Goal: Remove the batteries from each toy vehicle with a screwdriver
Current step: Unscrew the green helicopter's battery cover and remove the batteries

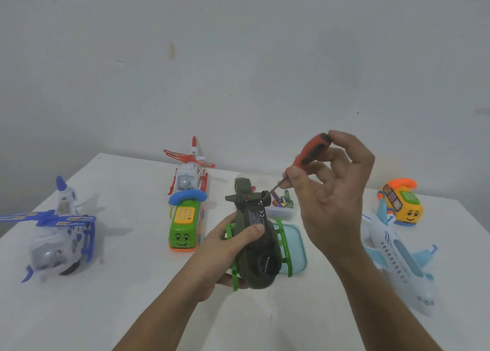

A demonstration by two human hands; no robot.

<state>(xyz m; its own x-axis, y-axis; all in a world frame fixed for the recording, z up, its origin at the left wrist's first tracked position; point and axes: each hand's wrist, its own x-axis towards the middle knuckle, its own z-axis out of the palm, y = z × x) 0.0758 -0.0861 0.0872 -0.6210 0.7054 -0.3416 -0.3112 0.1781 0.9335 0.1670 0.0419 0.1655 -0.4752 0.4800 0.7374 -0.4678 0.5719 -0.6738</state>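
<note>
Head view: your left grip (225,247) curls round the olive toy helicopter (262,255), held belly-up above the tabletop (132,311). Your right grip (331,197) pinches the orange screwdriver (314,152), its tip down-left at the hatch screw. The helicopter is likely light, stiff, slick plastic. Hold the fuselage, not the thin green skids (284,246), which could snap.

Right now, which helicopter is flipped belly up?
The olive helicopter in the left hand, green skids up; the blue helicopter and red helicopter stand upright.
</note>
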